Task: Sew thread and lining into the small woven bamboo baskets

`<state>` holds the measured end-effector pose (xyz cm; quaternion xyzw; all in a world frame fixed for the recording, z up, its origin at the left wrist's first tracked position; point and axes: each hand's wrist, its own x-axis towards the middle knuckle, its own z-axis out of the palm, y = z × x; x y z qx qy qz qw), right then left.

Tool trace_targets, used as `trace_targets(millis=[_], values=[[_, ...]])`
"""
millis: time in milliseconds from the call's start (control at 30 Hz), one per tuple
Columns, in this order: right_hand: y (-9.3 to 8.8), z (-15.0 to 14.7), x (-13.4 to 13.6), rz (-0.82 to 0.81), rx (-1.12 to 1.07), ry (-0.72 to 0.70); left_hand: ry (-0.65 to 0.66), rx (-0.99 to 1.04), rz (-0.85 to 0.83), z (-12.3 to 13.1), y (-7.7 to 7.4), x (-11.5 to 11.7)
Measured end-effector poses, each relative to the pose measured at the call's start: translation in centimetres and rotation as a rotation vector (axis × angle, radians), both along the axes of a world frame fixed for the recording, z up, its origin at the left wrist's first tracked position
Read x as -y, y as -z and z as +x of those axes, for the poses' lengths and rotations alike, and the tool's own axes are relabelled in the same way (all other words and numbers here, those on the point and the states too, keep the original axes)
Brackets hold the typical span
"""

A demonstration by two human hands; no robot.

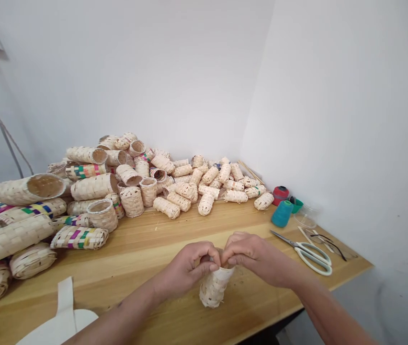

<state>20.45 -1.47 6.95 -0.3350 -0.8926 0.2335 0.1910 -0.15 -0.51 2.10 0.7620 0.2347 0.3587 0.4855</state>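
Observation:
A small woven basket [214, 289], a pale cylinder of flat strips, stands slightly tilted near the table's front edge. My left hand [197, 262] pinches its rim at the upper left, thumb and fingers closed on the edge. On the other side of the opening, my right hand [249, 254] is closed with thumb and fingertips at the rim. The two sets of fingertips nearly meet over the mouth, and they hide part of it. Whether a thin strip is also between the fingers cannot be seen.
A pile of woven baskets [132, 201], some with coloured strips, covers the table's back and left. To the right lie scissors [313, 258], glasses [329, 243], a teal thread spool [282, 213] and a red spool [280, 194]. A white flat piece [65, 299] lies front left.

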Motion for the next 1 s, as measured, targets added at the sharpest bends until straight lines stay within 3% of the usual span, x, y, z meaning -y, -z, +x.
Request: trace_targets(millis=[133,233,500,733,900,1000], values=[[-0.2,-0.3,0.2,-0.094,-0.051,0.136,0.002,-0.010,0.013,0.0,0.0,0.1],[-0.1,-0.9,0.8,-0.099,-0.081,0.155,-0.032,-0.010,-0.002,0.0,0.3,0.1],[2.3,-1.1,1.2,0.396,-0.017,0.107,-0.162,0.051,-0.080,0.2,1.3,-0.5],[4.6,-2.4,0.9,0.665,-0.012,0.251,-0.181,-0.062,0.000,-0.2,1.1,-0.8],[4.9,-4.0,1.8,0.782,-0.244,0.356,-0.269,-0.108,0.103,0.0,1.1,-0.8],[4.2,-5.0,3.1,0.572,-0.581,0.262,-0.328,-0.066,0.136,0.1,1.4,-1.0]])
